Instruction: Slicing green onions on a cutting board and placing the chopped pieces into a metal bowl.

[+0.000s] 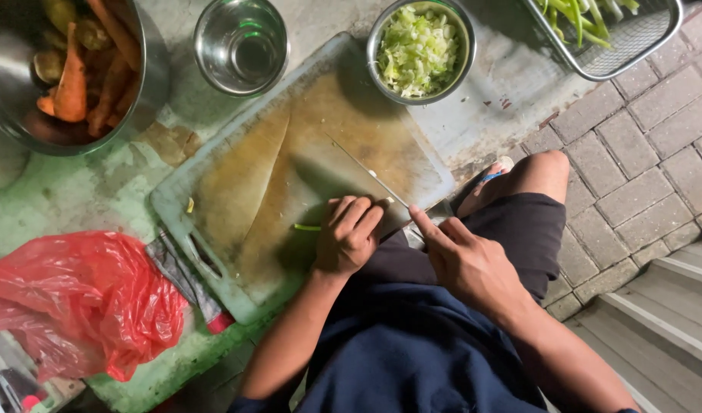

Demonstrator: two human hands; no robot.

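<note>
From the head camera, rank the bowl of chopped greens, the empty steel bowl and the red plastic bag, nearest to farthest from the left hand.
From the left hand:
1. Bowl of chopped greens, up and right.
2. Empty steel bowl, upper middle.
3. Red plastic bag, far left.

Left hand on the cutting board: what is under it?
A thin green stalk sticks out from beneath the left hand, lying on the cutting board. The right hand holds a knife alongside. The rest of the stalk is covered by the fingers.
</note>
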